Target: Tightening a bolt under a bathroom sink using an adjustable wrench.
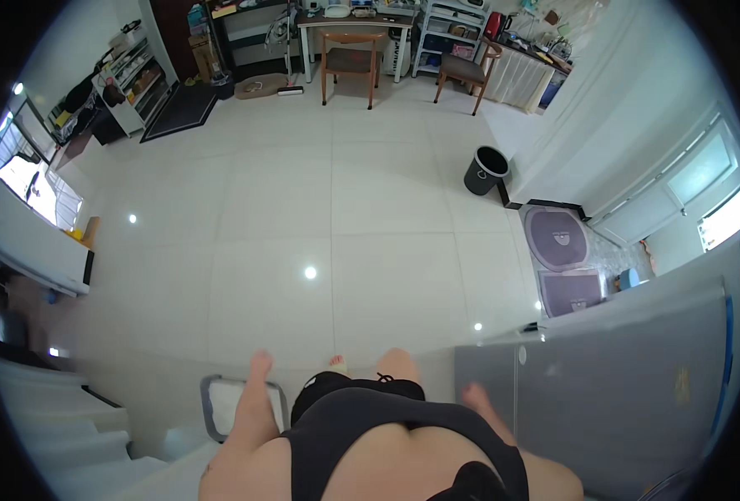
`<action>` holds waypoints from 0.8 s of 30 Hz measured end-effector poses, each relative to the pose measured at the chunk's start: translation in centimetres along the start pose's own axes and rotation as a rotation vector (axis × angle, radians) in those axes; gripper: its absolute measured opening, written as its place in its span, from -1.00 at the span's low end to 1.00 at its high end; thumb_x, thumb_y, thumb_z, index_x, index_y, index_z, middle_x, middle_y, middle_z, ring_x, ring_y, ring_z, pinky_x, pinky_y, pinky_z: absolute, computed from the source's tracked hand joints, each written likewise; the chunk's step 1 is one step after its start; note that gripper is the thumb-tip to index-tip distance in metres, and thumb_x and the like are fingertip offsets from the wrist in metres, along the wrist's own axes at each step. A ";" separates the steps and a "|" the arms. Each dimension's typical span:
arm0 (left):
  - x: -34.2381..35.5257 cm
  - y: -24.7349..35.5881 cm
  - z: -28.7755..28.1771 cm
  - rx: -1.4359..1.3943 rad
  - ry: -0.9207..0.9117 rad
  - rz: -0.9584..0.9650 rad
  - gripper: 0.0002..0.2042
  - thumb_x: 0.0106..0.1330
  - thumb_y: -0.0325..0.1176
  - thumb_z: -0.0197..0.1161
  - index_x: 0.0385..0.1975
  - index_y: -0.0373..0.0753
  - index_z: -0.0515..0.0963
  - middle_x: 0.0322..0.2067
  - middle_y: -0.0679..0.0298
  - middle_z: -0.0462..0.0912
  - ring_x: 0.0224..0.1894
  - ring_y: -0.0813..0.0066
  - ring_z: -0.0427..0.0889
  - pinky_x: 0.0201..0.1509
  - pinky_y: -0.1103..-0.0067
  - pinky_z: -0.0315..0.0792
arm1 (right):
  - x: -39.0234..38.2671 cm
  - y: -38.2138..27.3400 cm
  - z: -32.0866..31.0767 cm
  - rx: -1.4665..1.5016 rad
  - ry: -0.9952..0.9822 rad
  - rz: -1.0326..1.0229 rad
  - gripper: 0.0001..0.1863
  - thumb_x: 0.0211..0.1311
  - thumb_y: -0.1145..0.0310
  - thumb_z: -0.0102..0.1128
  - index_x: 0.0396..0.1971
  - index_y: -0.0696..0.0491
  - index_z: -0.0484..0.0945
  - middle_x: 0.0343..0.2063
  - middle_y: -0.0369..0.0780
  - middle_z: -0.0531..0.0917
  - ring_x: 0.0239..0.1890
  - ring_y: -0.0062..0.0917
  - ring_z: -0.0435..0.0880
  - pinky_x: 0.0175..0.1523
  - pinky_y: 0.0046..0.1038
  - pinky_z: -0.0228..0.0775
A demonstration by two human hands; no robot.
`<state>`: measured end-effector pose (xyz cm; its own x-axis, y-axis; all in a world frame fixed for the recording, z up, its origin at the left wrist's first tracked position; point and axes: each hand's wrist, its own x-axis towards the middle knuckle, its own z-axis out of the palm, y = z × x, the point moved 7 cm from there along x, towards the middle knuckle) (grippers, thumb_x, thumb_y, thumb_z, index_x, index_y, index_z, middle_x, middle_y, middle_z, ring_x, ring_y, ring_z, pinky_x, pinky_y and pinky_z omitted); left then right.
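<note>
My left hand (260, 365) hangs in front of me at the lower left, small and soft in the picture, so its fingers do not show clearly. Beside and partly behind that forearm is a white object with a rounded grey rim (213, 409); I cannot tell whether the hand touches it. My right hand (475, 395) is low at my right side, close to a large grey smooth-faced unit (612, 392). Nothing shows in it, though its fingers are too unclear to read. Black shorts (361, 386), a bare foot (337, 362) and a bare leg lie between the hands.
White steps (69, 417) are at the lower left. Pale floor tiles (278, 192) spread ahead. A black bin (486, 170) stands by the right wall, near two purple mats (556, 238) and a white door (679, 188). Two chairs (351, 60) and a desk (355, 21) are at the back.
</note>
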<state>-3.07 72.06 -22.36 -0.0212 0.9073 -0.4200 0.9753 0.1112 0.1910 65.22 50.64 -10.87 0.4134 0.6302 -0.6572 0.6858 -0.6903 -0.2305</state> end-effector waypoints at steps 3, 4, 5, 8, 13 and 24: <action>18.7 19.9 -15.6 -0.373 0.268 0.179 -0.56 0.21 -0.22 0.08 0.07 -0.30 0.43 -0.17 0.02 0.63 -0.07 0.17 0.59 0.01 0.36 0.45 | 1.7 9.8 9.8 0.149 0.083 -0.091 -0.67 0.14 0.27 0.11 -0.15 0.14 0.55 -0.18 -0.01 0.60 -0.14 -0.16 0.58 -0.09 -0.22 0.41; 23.3 25.1 -19.6 -0.501 0.005 0.090 -0.45 0.21 -0.18 0.10 0.19 -0.29 0.31 0.02 -0.01 0.52 0.10 0.06 0.46 0.17 0.32 0.35 | 0.3 8.4 8.9 0.478 0.308 -0.096 -0.61 0.12 0.29 0.12 -0.06 0.13 0.50 -0.09 -0.03 0.56 -0.07 -0.17 0.54 -0.04 -0.22 0.39; 25.5 28.1 -25.0 -0.502 0.043 0.117 -0.46 0.20 -0.18 0.11 0.17 -0.29 0.34 -0.07 0.01 0.59 0.02 0.08 0.53 0.09 0.32 0.41 | 2.6 5.3 5.6 0.480 0.280 -0.124 -0.61 0.12 0.29 0.12 -0.06 0.13 0.50 -0.09 -0.03 0.56 -0.07 -0.17 0.54 -0.04 -0.22 0.39; 32.6 37.5 -31.3 -0.459 0.174 0.321 -0.49 0.22 -0.24 0.10 0.17 -0.31 0.33 -0.33 0.13 0.68 -0.28 0.37 0.65 -0.18 0.49 0.50 | 9.8 1.6 0.0 0.142 0.075 -0.103 -0.62 0.08 0.27 0.11 -0.09 0.10 0.52 -0.09 -0.04 0.57 -0.06 -0.18 0.54 -0.03 -0.22 0.40; 43.5 41.4 -26.3 -0.728 0.094 0.258 -0.68 0.24 -0.28 0.05 -0.08 -0.29 0.51 -0.41 0.19 0.67 -0.42 0.45 0.59 -0.25 0.46 0.48 | 30.5 -6.2 -16.2 -0.441 -0.230 -0.115 -0.63 0.03 0.24 0.09 -0.14 0.04 0.54 -0.10 -0.07 0.57 -0.05 -0.21 0.55 -0.01 -0.21 0.41; 43.7 27.6 -20.9 -0.534 -0.793 -0.326 -0.70 0.18 -0.21 0.18 -0.15 -0.20 0.55 -0.08 0.05 0.55 -0.37 0.19 0.64 -0.30 0.25 0.55 | 63.1 -40.3 -57.6 0.384 0.500 -0.341 -0.69 0.10 0.46 0.01 -0.13 0.03 0.56 -0.59 -0.22 0.62 -0.51 -0.55 0.61 -0.37 -0.49 0.42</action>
<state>18.35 123.25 -16.93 0.0732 0.2904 -0.9541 0.7175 0.6491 0.2527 98.18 138.75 -1.69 0.5017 0.8570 -0.1172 0.6043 -0.4442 -0.6614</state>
